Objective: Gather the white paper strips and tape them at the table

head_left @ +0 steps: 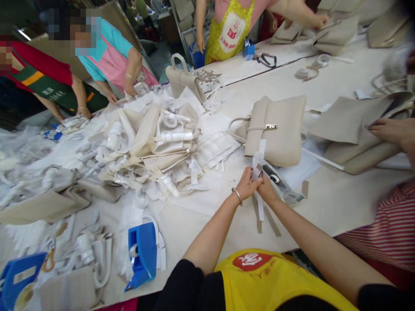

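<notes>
1. Left hand (pixel 247 185) and right hand (pixel 267 187) meet, both closed around narrow flat white and taupe strips (pixel 260 210) (exact finger placement partly hidden).
2. Strips lie between the hands; ends project on both sides of the grip.
3. Smooth beige leather handbag (pixel 282 140) with gold-coloured clasp (pixel 271 127) sits just beyond both hands.

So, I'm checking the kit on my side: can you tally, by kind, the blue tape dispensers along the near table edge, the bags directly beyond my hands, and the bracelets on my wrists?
Blue tape dispensers: 2
Bag with a metal clasp: 1
Bracelet, on the left wrist: 1
Total: 4
</notes>
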{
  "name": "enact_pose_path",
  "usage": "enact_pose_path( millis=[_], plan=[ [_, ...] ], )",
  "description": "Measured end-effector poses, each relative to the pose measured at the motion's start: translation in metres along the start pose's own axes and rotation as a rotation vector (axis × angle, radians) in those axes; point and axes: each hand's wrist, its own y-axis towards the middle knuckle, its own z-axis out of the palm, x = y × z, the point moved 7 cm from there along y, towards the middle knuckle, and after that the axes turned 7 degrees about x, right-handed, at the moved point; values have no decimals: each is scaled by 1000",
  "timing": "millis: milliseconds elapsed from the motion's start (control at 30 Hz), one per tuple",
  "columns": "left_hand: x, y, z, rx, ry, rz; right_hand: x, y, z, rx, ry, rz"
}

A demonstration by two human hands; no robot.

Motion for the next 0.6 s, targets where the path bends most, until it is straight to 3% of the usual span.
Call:
enact_pose_path(
  millis=[133,200,333,400,500,600],
  plan=[
    [22,-23,-15,-117,42,-124,9,-9,-19,110,-180,73],
    [44,-48,-9,-132,80,-227,3,-27,-32,166,-311,158],
    [83,-108,36,-12,85,-314,-31,-82,-57,195,-645,344],
    [96,-126,59,18,60,-347,-52,-108,-63,179,-800,429],
    [104,-122,87,48,11,-368,-75,-131,-57,162,-970,497],
    [102,-95,100,82,-9,-352,-81,-126,-40,159,-1066,472]
  ],
)
